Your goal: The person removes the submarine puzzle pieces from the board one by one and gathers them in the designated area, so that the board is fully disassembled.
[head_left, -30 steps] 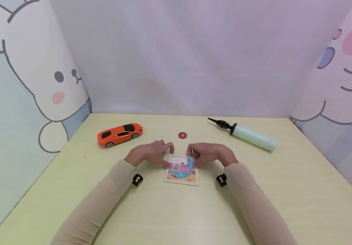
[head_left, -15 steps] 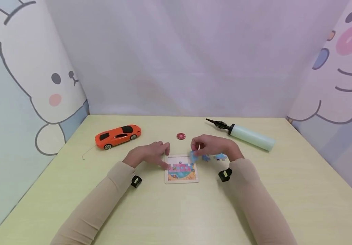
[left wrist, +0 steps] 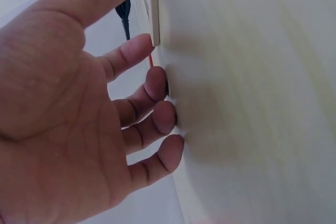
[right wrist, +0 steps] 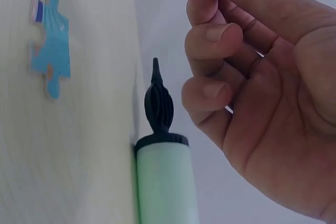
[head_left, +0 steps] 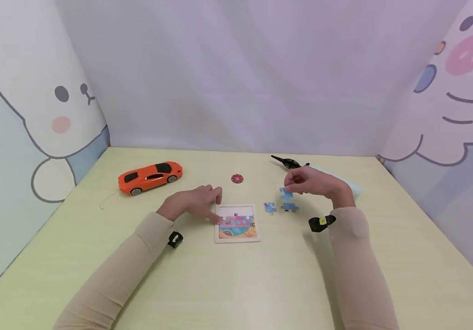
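Note:
A small jigsaw tray (head_left: 238,240) lies flat on the table, its lower part filled with pink, teal and orange pieces and its upper strip bare. My left hand (head_left: 193,204) rests at its left side, thumb on the tray. In the left wrist view the index fingertip touches the tray's edge (left wrist: 154,14), and the other fingertips rest on the table. Pinched between thumb and index finger of my right hand (head_left: 316,182) is a blue puzzle piece (head_left: 285,194), raised above the table. Two loose blue pieces lie below it, one left (head_left: 269,207) and one right (head_left: 289,207).
An orange toy car (head_left: 150,178) with a thin string stands at the back left. Behind the tray lies a red poker chip (head_left: 237,178). A pale green hand pump (right wrist: 165,182) with a black nozzle lies behind my right hand. A curtain (head_left: 236,91) closes off the back.
My right hand has lifted the blue piece from the tray's upper right corner and carried it right, over the loose pieces. The left hand stays at the tray.

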A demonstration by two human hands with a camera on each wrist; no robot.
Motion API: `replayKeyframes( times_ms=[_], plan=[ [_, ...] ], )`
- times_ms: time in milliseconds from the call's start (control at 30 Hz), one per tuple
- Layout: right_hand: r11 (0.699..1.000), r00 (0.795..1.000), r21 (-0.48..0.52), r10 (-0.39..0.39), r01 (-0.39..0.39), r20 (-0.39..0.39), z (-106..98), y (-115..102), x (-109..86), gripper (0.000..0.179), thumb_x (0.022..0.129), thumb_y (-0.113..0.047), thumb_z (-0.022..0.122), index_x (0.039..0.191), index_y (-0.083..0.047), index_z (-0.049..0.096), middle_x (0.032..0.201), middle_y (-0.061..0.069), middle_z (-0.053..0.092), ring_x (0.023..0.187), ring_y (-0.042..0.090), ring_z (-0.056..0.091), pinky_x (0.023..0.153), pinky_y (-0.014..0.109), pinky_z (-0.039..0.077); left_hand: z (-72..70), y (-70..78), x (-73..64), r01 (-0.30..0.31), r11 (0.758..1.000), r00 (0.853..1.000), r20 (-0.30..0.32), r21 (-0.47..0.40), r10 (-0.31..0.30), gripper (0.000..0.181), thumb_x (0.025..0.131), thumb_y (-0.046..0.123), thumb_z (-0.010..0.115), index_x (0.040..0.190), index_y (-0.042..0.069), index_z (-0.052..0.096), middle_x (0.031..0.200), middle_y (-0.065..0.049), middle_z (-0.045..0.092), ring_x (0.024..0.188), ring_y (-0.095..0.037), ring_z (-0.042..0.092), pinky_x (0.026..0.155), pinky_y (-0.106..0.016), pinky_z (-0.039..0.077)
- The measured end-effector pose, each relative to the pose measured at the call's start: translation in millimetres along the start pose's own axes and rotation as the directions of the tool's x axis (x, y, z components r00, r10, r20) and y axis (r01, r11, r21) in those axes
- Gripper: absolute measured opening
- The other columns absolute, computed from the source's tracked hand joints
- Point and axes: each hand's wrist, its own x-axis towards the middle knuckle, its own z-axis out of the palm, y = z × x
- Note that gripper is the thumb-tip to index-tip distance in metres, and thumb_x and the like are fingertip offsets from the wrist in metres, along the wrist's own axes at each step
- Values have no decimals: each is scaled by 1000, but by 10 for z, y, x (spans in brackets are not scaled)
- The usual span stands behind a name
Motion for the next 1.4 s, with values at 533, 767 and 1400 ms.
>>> replayKeyframes(
  times_ms=[533,767,1400],
  plan=[
    [983,982,-14,185,-184,32,-175,399,-166,22,96,-22,69,100,-1,67,78,3,55,67,14,45,66,30,40,-42,-83,-65,11,1000,1000,-9,-7,-11,52,85,49,77,112,17,46,100,-6,47,97,-22,45,78,-36,38],
    [974,971,-18,228,-228,71,-110,518,-124,20,95,-20,69,101,-2,68,85,0,60,72,12,48,70,26,42,2,-83,-54,-8,999,1000,-10,-34,8,52,85,48,77,112,17,46,100,-6,47,97,-23,45,79,-37,38],
    [968,966,-13,250,-250,58,-155,610,-240,18,96,-19,69,99,-2,65,83,1,55,68,12,43,67,26,37,-4,-37,14,-21,1000,1000,-5,-17,21,52,85,48,77,113,17,45,100,-6,46,96,-23,45,77,-36,38]
  ],
)
